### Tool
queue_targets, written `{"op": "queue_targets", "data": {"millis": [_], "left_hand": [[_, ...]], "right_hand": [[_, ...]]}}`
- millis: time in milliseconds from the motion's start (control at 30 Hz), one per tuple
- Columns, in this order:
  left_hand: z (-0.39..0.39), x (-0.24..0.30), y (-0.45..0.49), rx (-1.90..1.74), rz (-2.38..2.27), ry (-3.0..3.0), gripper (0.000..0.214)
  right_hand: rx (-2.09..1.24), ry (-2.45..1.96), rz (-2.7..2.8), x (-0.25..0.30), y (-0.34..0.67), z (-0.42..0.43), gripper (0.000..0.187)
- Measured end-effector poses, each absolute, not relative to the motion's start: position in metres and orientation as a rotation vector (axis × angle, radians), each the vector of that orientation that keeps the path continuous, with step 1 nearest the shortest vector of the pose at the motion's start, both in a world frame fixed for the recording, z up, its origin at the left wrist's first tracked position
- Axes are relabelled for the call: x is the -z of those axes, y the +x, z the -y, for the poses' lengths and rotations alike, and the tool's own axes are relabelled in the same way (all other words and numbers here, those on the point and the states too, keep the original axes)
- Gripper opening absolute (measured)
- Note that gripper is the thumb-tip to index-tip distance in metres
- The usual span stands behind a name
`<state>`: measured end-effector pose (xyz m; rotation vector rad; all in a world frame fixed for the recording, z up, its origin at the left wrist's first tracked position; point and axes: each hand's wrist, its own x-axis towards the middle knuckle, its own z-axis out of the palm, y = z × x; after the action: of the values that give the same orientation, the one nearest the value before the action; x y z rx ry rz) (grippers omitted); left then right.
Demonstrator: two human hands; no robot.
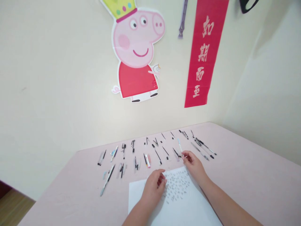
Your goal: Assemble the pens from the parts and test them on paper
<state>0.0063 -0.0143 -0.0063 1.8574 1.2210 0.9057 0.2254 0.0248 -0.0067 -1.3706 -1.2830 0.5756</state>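
Observation:
My right hand [194, 165] is at the far right corner of a white sheet of paper [188, 210]. Its thumb and fingers pinch the lower end of a slim pale blue and white pen [179, 144], which points away toward the wall. Over the left part of the sheet, my left hand [153, 189] is loosely curled, with a gap between thumb and fingers and nothing visible in it. Many small dark marks or bits [176, 187] cover the sheet between my hands; they are too small to make out.
Disassembled pens, refills and caps lie in rows across the pink table [70, 194]. A black refill [158, 156] and a pink-and-white pen [148, 160] are among them. Whole pens [205, 146] lie at the right. A pig cutout [137, 78] and red banner [199, 75] hang on the wall.

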Motion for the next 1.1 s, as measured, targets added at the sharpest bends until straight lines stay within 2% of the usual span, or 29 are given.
{"op": "queue_targets", "data": {"millis": [100,367,1100], "left_hand": [[0.013,0.008,0.006,-0.884,-1.214,1.888,0.030],[0.012,0.004,0.005,-0.854,-1.219,1.934,0.029],[0.010,0.004,0.006,-0.833,-1.205,1.963,0.027]], "right_hand": [[-0.448,-1.447,1.271,0.015,0.250,-0.036,0.040],[-0.156,-1.850,1.448,0.027,0.287,-0.046,0.033],[0.065,-2.171,1.581,0.006,0.284,-0.034,0.024]]}}
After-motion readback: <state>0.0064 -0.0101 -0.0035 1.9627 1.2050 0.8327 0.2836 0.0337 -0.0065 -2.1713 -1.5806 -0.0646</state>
